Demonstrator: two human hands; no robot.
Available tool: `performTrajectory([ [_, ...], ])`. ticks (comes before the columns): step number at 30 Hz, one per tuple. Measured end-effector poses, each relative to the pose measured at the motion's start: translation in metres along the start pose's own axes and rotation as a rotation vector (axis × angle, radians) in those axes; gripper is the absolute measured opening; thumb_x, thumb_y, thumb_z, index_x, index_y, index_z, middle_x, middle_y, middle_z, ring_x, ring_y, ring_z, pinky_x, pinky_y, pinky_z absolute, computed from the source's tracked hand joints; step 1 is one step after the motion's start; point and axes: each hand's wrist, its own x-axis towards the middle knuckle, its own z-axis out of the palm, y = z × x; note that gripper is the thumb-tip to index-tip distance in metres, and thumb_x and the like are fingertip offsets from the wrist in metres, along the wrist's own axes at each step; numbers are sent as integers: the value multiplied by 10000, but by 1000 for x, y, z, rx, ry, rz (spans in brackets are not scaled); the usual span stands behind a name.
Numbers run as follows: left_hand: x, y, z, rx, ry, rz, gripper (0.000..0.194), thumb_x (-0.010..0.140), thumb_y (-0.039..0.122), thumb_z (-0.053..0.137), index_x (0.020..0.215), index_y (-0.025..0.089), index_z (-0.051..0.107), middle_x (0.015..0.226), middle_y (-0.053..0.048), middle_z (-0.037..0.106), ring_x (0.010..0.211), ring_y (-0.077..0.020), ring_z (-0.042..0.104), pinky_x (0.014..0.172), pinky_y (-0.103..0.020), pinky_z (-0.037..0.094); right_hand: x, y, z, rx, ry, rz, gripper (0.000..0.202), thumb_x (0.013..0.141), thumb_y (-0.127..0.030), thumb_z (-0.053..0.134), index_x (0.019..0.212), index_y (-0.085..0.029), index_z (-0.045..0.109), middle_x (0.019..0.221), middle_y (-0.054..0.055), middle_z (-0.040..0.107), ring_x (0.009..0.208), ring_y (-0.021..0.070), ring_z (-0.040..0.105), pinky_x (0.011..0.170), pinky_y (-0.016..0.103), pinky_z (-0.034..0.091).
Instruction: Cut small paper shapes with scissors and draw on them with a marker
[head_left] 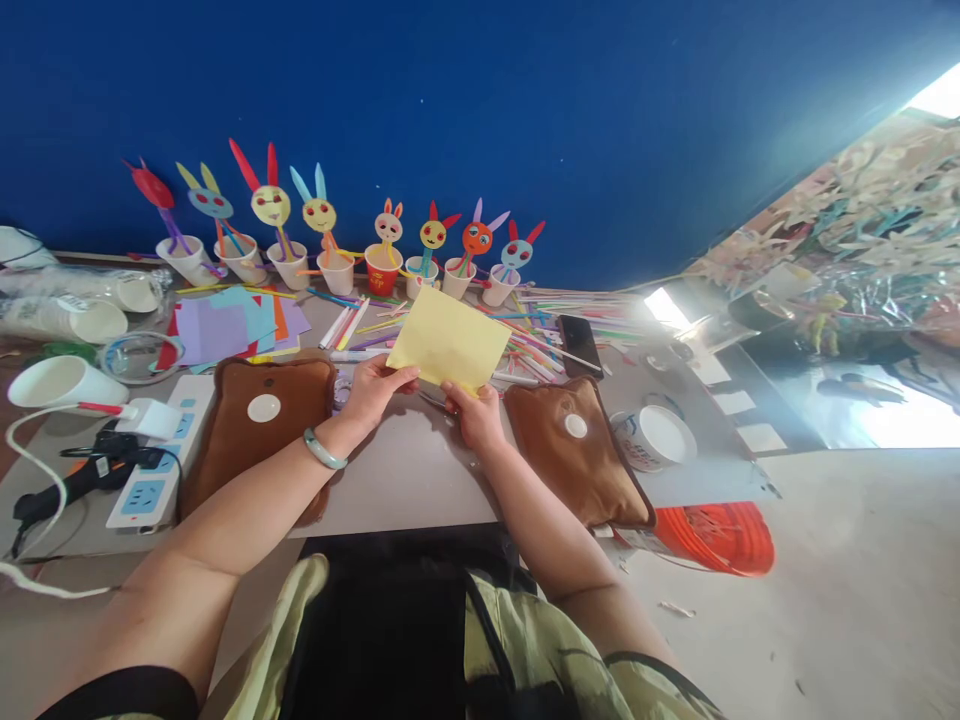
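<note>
Black cloth lies below the left hand and right hand, brown pouches flank them, and between and beyond is yellow paper, probably light, stiffish, easily creased, best edge-held; I see both pinched closed on its near edge

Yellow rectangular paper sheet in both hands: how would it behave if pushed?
The sheet is probably stiffish: its far edge shows no obvious droop with left hand and right hand pinching the near edge. Likely light and apt to buckle, since it looks thin.
</note>
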Motion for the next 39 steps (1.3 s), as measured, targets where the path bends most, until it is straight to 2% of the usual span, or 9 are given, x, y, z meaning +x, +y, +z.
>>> performTrajectory([
  [4, 2, 2, -3, -17, 0, -11, 377, 564, 424, 872, 718, 153, 661, 634, -13, 694, 580, -137, 641, 586, -259, 512, 2, 0, -3, -16, 25, -1, 331, 618, -413, 847, 724, -195, 622, 534, -56, 551, 434, 80, 441, 408, 226, 370],
  [11, 4, 3, -6, -50, 37, -49, 368, 587, 429, 858, 690, 153, 638, 636, -29, 710, 559, -132, 656, 481, -203, 418, 9, -1, -9, 14, 104, -48, 300, 609, -352, 836, 770, -196, 638, 678, -46, 633, 460, 56, 419, 430, 210, 367],
  [19, 5, 10, -5, -90, 63, -82, 420, 559, 464, 861, 722, 143, 643, 635, -33, 708, 549, -132, 655, 493, -213, 471, 10, -4, -9, 22, 129, -57, 294, 613, -379, 830, 689, -196, 613, 596, -59, 582, 438, 51, 392, 435, 220, 330],
  [25, 6, 12, -6, -135, 93, -66, 407, 560, 448, 858, 715, 128, 660, 643, -38, 705, 560, -119, 655, 523, -209, 512, 12, -1, -11, 24, 180, -54, 401, 587, -412, 848, 600, -211, 502, 554, -68, 556, 436, 56, 392, 443, 225, 331],
  [34, 11, 8, -9, -139, 123, 19, 444, 631, 508, 828, 794, 127, 670, 686, -37, 707, 603, -128, 679, 598, -233, 548, 14, 5, -14, 42, 95, -51, 397, 661, -473, 822, 626, -219, 519, 499, -63, 545, 424, 74, 410, 442, 229, 311],
  [36, 9, 2, -6, -135, 95, 8, 481, 636, 547, 824, 823, 133, 664, 706, -41, 712, 618, -136, 684, 607, -244, 546, 13, 5, -13, 54, 84, -43, 401, 660, -469, 826, 627, -218, 515, 493, -66, 542, 418, 73, 406, 439, 230, 306],
  [39, 3, -8, 1, -82, -40, -83, 517, 603, 542, 858, 856, 124, 688, 711, -55, 717, 631, -163, 683, 606, -272, 542, 9, 6, -10, 51, 50, -41, 407, 665, -463, 828, 629, -215, 507, 473, -73, 525, 412, 70, 406, 446, 227, 304],
])
